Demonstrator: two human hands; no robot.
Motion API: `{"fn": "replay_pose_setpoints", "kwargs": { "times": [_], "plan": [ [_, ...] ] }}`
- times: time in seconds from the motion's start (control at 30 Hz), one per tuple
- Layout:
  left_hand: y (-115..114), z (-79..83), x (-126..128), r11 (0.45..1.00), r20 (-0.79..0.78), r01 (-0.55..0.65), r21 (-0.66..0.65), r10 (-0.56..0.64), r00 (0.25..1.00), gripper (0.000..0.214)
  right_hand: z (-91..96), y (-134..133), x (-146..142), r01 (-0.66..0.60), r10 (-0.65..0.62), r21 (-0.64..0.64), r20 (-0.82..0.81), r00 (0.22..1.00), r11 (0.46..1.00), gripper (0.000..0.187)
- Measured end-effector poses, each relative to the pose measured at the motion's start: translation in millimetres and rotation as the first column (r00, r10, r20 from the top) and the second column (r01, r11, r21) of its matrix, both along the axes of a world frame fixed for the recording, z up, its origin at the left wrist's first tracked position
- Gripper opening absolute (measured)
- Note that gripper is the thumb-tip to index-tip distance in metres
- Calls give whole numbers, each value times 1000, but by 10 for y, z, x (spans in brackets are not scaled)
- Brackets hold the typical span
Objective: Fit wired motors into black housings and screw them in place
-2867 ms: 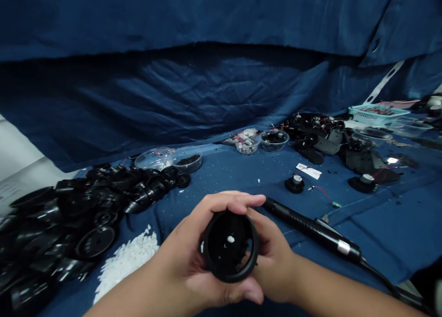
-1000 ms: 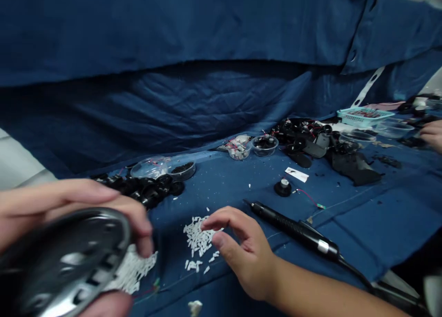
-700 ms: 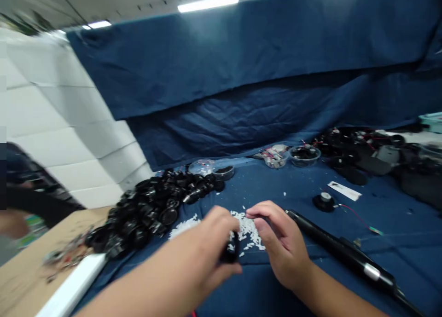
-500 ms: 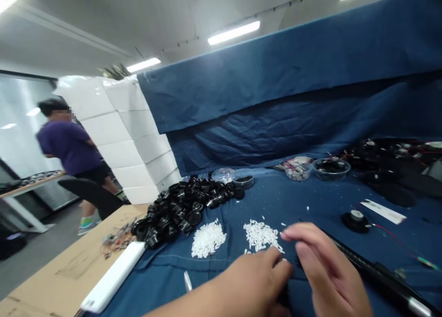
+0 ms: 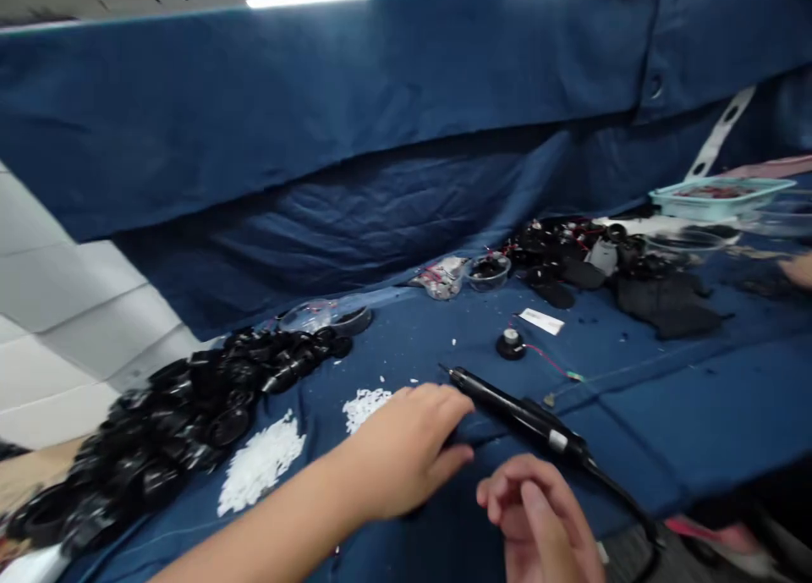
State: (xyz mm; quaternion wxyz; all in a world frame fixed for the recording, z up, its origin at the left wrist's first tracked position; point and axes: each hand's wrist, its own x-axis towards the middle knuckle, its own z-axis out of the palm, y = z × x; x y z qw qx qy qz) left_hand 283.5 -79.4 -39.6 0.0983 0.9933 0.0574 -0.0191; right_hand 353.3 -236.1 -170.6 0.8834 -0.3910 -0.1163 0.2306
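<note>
My left hand (image 5: pixel 412 448) is over the blue cloth with its fingers bent down and thumb forward. Something dark shows under the palm, too hidden to name. To the right and nearer to me, my right hand (image 5: pixel 539 515) has curled fingers with the thumb laid against them; anything between them is too small to make out. Just beyond the left fingertips lies a black pen-shaped electric screwdriver (image 5: pixel 517 409) with a cord. A small pile of white pegs (image 5: pixel 364 407) is partly covered by the left hand, and a larger white pile (image 5: pixel 263 463) lies left of the forearm.
Black round plastic parts (image 5: pixel 190 405) are heaped at left. A small speaker (image 5: pixel 510 343) with a red wire lies beyond the screwdriver, near a white strip (image 5: pixel 541 321). Clear tubs (image 5: pixel 488 272) and dark parts stand behind. Another person's hand (image 5: pixel 798 270) shows at right, below a turquoise tray (image 5: pixel 723 198).
My view has swung right, so the person in purple is out of sight. My hands have moved apart, the right one now nearer to me and away from the white pegs.
</note>
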Motion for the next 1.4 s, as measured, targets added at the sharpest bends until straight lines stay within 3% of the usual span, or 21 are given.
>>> {"fn": "replay_pose_setpoints", "kwargs": {
  "times": [0.07, 0.17, 0.3, 0.4, 0.53, 0.63, 0.7, 0.77, 0.83, 0.93, 1.07, 1.13, 1.27, 1.4],
  "plan": [
    [85, -66, 353, 997, 7, 80, -2, -80, 997, 38, 40, 79, -23, -45, 54, 48, -212, 976, 998, 27],
    [219, -266, 791, 974, -28, 225, -8, -225, 974, 37, 68, 116, 66, -63, 120, 162, -372, 920, 985, 29],
    [313, -399, 1029, 946, -42, 325, -1, -325, 945, 30, 35, 78, 164, -43, 147, 225, -470, 870, 973, 28],
    [280, -233, 989, 935, -26, 355, -13, -355, 934, 28, -38, 77, 209, -69, 192, 248, -517, 834, 966, 36],
    [85, 185, 850, 940, 4, 338, -45, -338, 941, 30, -115, 49, 278, -82, 217, 262, -546, 809, 962, 37],
    [-104, 363, 788, 937, -25, 340, -82, -343, 939, 34, -51, -35, 342, 70, 49, 213, -506, 861, 975, 37],
    [-198, 375, 777, 917, -59, 380, -122, -389, 920, 40, 56, -94, 383, 191, -103, 145, -466, 879, 971, 46],
    [-239, 350, 770, 895, -72, 404, -191, -423, 903, 44, 176, -130, 417, 217, -160, 72, -462, 872, 973, 48],
    [-211, 328, 734, 907, -35, 330, -262, -350, 936, 37, 273, -138, 442, 191, -156, 23, -487, 859, 981, 44],
    [-29, 296, 579, 955, 65, 59, -291, -42, 997, 17, 341, -116, 464, 186, -161, -4, -517, 841, 982, 43],
    [335, 83, 232, 941, 71, -264, -213, 284, 956, 22, 333, -77, 464, 214, -190, -13, -519, 833, 977, 37],
    [474, -105, 67, 925, 5, -328, -192, 335, 942, 18, 318, -66, 454, 245, -224, -23, -493, 840, 969, 31],
    [597, -430, -125, 920, -88, -332, -206, 321, 943, 16, 297, -64, 435, 259, -246, -29, -430, 869, 965, 23],
    [622, -512, -145, 919, -106, -305, -251, 287, 952, 16, 297, -75, 439, 241, -224, -15, -430, 874, 970, 26]
  ]
}}
